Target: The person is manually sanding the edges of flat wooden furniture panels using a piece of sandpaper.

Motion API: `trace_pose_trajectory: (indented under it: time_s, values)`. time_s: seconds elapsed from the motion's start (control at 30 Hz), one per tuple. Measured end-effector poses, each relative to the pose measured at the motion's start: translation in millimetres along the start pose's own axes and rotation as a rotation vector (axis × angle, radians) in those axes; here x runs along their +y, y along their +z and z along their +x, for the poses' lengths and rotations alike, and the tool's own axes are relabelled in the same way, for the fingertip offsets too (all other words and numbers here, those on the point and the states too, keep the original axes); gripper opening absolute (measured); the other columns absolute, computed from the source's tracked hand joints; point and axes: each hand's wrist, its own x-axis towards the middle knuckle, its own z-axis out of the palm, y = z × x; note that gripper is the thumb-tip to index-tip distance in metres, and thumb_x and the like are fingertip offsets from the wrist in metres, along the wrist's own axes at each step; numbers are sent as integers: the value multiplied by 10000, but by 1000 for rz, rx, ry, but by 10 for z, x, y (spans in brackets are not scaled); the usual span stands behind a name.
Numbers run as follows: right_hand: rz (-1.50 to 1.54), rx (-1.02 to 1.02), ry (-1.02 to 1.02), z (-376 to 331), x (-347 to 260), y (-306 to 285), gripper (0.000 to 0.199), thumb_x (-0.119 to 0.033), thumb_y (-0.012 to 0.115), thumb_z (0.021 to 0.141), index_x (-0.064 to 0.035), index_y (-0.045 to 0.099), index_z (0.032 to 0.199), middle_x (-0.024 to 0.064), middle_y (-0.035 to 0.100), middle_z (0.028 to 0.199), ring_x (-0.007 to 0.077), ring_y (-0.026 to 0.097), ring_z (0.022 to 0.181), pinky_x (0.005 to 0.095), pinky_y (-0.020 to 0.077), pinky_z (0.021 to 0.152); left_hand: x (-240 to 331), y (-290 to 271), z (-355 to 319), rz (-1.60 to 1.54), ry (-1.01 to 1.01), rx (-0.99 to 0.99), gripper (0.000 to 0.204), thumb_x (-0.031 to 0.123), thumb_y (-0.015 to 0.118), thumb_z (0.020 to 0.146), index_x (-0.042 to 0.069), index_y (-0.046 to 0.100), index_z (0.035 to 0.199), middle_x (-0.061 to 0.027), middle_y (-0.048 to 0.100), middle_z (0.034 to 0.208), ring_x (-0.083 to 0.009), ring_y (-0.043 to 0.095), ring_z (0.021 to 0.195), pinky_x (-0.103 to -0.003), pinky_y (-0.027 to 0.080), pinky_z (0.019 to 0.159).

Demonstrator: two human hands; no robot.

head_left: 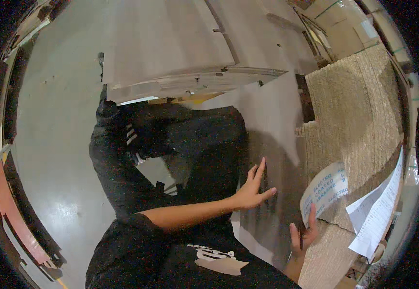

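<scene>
My left hand (253, 191) reaches across to the right, fingers spread and holding nothing. It is over a smooth greyish-brown panel (279, 118); whether it touches the surface I cannot tell. At the lower right, my right hand (305, 235) is closed on the lower left edge of a curled sheet of sandpaper (326, 195). Its pale backing with blue print faces up. Beside and under the sandpaper is a stack of tan sheets with rough, layered edges (349, 106). The right palm is partly hidden.
Another person in black clothing (199, 139) is close in front of my left forearm. Large brown panels (166, 43) lie at the far side. White printed papers (375, 212) hang by the stack. Cardboard boxes (349, 26) stand far right; a reddish strip (19, 216) lies left on the grey floor (57, 144).
</scene>
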Motion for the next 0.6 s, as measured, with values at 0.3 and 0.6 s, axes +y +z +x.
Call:
trace_pose_trajectory:
  time_s: [0.3,0.6]
  values:
    - [-202,-97,228,407,847,138,717,-147,704,896,46,423,1527,213,474,1553,299,462,1429,401,344,1190,-335,-239,140,77,78,12,870,348,705,922,67,234,1598,-329,322,1543,-453,364,1438,-475,360,1168]
    - [-113,71,175,680,1370,561,756,66,658,840,-20,427,1554,141,431,1590,237,459,1407,338,426,1091,1242,-3210,835,1148,190,683,694,495,719,885,232,496,1487,-227,465,1516,-467,428,1399,-538,371,1159]
